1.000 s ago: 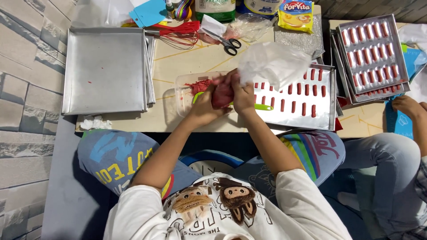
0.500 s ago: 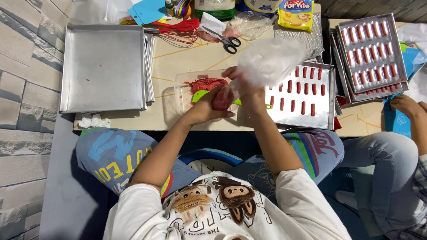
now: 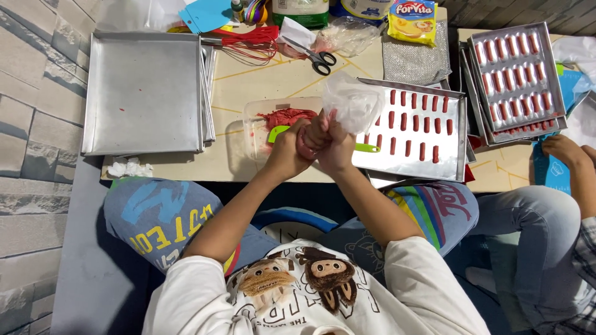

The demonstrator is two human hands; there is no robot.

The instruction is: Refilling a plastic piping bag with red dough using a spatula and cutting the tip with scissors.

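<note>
Both hands clamp a clear piping bag (image 3: 351, 102) w/ red paste: left hand (image 3: 287, 152) & right hand (image 3: 335, 146) pressed together at its neck, bag top rising just beyond, betw. plastic tub (image 3: 261, 121) at left & metal tray (image 3: 456, 146) at right.

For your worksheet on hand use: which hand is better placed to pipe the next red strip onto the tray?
Right, probably. The right hand grips the piping bag next to the tray; the left hand sits by the plastic tub.

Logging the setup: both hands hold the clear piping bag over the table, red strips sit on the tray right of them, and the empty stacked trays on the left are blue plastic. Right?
Not quite. The head view shows the empty stacked trays are bare silver metal, not blue plastic. The rest stands: left hand and right hand hold the clear piping bag, red strips on the tray to their right.
</note>
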